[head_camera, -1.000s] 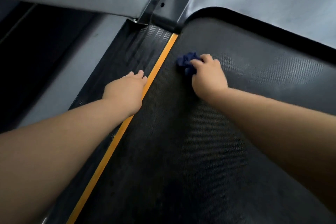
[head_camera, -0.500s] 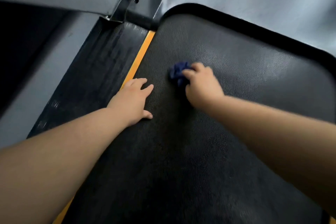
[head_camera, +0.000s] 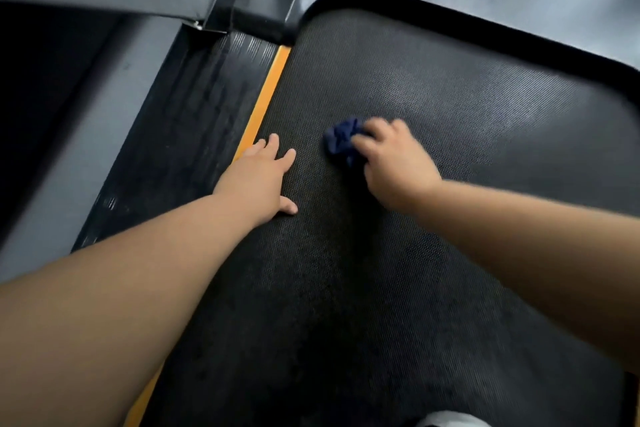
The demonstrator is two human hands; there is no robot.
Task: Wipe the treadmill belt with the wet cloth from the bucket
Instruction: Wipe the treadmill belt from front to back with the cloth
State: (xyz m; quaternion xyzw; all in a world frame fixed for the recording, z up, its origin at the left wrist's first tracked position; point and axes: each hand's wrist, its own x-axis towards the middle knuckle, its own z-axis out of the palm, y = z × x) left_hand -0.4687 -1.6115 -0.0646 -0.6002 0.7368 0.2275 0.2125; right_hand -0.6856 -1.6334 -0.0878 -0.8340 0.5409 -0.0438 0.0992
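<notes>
Right hand (head_camera: 394,166), clenched on the blue cloth (head_camera: 341,142), has swept rightward from the orange stripe (head_camera: 268,94) toward mid treadmill belt (head_camera: 450,97); left hand (head_camera: 258,180), empty, now flat on belt: wiping under way.

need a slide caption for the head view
Right hand presses a blue cloth on the treadmill belt; left hand rests flat beside it.
</notes>
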